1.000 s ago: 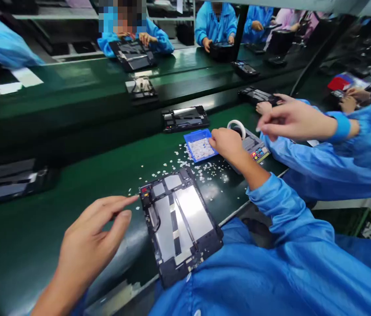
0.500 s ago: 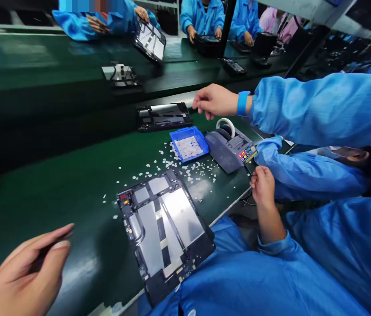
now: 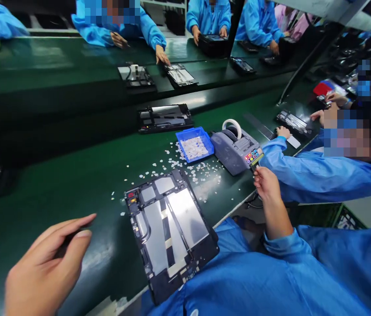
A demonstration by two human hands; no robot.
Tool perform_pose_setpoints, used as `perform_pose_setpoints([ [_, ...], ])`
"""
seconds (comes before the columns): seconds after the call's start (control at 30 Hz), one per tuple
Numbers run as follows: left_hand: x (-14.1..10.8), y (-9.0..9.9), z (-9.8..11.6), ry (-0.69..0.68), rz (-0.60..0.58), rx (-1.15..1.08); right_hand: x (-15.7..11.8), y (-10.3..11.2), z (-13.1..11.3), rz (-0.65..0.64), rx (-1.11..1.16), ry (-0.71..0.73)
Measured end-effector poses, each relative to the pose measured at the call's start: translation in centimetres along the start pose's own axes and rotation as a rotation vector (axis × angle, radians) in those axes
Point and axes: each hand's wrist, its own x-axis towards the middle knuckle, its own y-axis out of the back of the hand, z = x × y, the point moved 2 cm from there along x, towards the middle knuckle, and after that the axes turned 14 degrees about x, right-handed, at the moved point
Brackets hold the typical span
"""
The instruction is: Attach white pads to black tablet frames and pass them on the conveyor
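My left hand (image 3: 52,259) hovers over the green bench at the lower left, thumb and forefinger apart, holding nothing. My right hand (image 3: 267,184) is at the front of a grey tape dispenser (image 3: 233,153), fingers pinched on a small dark strip (image 3: 254,167) at its outlet. Between my hands lies an opened tablet (image 3: 172,232), its silver battery panels and circuit boards facing up, its near corner over the bench edge.
A blue tray (image 3: 194,147) of white scraps stands left of the dispenser, with scraps scattered around. Another opened tablet (image 3: 165,117) lies behind it. Co-workers in blue sit opposite and to my right; one person's hand (image 3: 162,55) touches a tablet (image 3: 181,74).
The co-worker's arm that reached across from the right is gone. Opposite, a person's raised tablet is now down on the bench. My right hand is closer to the dispenser's outlet.
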Motion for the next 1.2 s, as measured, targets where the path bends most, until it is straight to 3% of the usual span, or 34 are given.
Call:
perform_pose_setpoints([
  [0.07,0.4,0.4,1.5,0.063,0.002,-0.045,-2.1,-0.6,0.0,-0.015,0.047,-0.011],
  [0.13,0.6,0.6,3.8,0.006,-0.020,-0.106,-4.6,-2.5,-0.3,-0.108,0.085,-0.037],
  [0.23,0.9,0.1,7.9,-0.117,-0.101,-0.263,-8.2,-7.2,-0.6,-0.362,0.075,-0.069],
  [0.37,1.7,-1.7,11.7,0.044,-0.283,-0.601,-11.7,-14.1,-0.9,-0.697,-0.043,-0.028],
  [0.47,2.4,-2.9,12.4,0.189,-0.354,-0.915,-13.6,-17.6,-0.9,-0.902,-0.131,0.032],
  [0.57,2.6,-2.9,10.8,0.263,-0.249,-1.030,-14.2,-19.4,-0.5,-1.053,-0.203,0.080],
  [0.63,2.4,-2.0,8.6,0.286,-0.130,-0.986,-13.5,-20.0,-0.3,-1.135,-0.297,0.189],
  [0.73,2.1,0.1,5.3,0.260,-0.001,-0.755,-11.6,-20.9,0.0,-1.214,-0.484,0.568],
  [0.87,2.2,1.4,4.0,-0.014,-0.113,-0.335,-9.9,-22.6,1.0,-1.375,-0.692,1.018],
  [1.03,2.8,-0.5,5.3,-0.395,-0.170,0.071,-9.5,-23.8,2.0,-1.472,-0.838,1.229],
  [1.2,2.9,-1.6,5.8,-0.505,-0.184,0.264,-9.6,-24.0,1.8,-1.508,-0.902,1.323],
])
